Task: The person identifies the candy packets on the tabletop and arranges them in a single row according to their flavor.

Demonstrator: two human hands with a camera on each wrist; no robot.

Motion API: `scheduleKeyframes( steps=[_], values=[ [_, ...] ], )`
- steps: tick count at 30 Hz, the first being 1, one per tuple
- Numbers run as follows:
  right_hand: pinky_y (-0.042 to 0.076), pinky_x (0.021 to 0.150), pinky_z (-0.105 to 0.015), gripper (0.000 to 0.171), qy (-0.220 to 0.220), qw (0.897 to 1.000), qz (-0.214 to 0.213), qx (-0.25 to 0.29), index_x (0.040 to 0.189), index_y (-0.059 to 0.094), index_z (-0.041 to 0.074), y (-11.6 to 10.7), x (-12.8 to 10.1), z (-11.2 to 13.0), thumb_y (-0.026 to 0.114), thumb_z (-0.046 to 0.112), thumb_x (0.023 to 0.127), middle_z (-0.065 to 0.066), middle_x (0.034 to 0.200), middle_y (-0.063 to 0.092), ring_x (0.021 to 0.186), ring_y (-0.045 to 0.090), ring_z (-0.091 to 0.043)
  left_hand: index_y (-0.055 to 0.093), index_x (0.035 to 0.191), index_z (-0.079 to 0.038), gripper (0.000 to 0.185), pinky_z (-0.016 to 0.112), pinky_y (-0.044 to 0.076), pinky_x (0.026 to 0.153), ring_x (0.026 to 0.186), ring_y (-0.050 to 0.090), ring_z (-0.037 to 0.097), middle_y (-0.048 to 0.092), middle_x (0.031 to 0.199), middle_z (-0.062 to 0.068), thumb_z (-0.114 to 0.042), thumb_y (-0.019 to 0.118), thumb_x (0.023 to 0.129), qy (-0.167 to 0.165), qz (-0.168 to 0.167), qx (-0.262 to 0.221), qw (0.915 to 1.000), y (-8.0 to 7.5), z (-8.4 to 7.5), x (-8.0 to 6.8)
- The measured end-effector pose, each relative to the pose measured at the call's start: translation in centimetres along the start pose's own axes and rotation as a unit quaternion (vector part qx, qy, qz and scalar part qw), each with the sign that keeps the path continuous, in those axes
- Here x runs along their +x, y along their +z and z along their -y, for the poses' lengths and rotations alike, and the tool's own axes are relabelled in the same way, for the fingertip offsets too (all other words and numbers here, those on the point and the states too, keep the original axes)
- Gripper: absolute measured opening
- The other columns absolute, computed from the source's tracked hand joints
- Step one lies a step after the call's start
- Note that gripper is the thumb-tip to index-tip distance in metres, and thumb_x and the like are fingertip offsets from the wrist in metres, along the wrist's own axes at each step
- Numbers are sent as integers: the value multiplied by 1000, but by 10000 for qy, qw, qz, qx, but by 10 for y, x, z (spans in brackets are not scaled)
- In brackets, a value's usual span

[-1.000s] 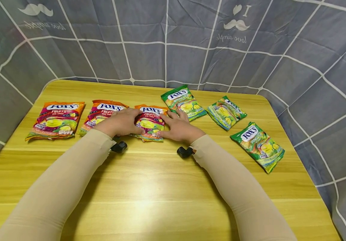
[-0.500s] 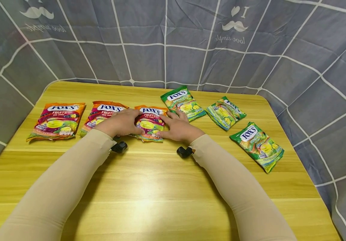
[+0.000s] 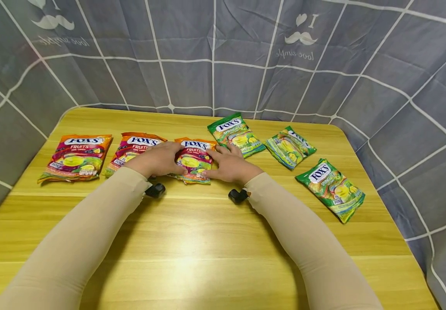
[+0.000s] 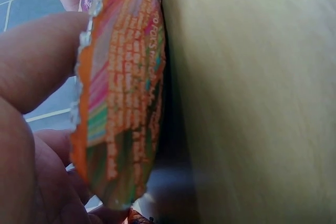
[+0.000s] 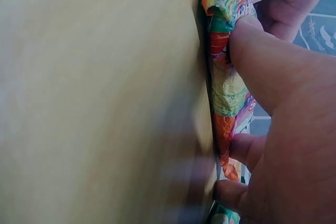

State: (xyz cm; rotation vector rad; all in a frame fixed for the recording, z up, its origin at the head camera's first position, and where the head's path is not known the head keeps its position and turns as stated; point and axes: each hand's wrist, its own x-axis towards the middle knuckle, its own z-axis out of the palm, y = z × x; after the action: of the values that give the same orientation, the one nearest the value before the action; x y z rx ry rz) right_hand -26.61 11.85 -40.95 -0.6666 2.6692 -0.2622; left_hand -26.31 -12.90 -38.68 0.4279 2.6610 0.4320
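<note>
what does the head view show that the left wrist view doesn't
Only the head view shows the long beige sleeves and the far-right green packet. Only the left wrist view shows lines of small orange print on a side of the packet between the hands. Both show that packet, the left hand, the table and the grey gridded curtain.

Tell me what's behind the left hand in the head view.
Parts of the second Fruits bag and third Fruits bag from the left, FOX'S labels showing. The left hand covers the second's lower right and some of the third's left edge.
</note>
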Motion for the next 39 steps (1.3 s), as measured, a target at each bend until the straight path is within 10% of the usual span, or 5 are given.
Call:
scheduleKeyframes(
  steps=[39],
  values=[
    [-2,132,-57,88,-49,9999,-106,20,170,19,30,6,2,-4,50,73,100,-8,178,16,164,-2,-42,35,162,-4,93,69,23,126,154,32,49,37,166,25,-47,78,92,-27,-9,27,10000,1,0,0]
  ],
)
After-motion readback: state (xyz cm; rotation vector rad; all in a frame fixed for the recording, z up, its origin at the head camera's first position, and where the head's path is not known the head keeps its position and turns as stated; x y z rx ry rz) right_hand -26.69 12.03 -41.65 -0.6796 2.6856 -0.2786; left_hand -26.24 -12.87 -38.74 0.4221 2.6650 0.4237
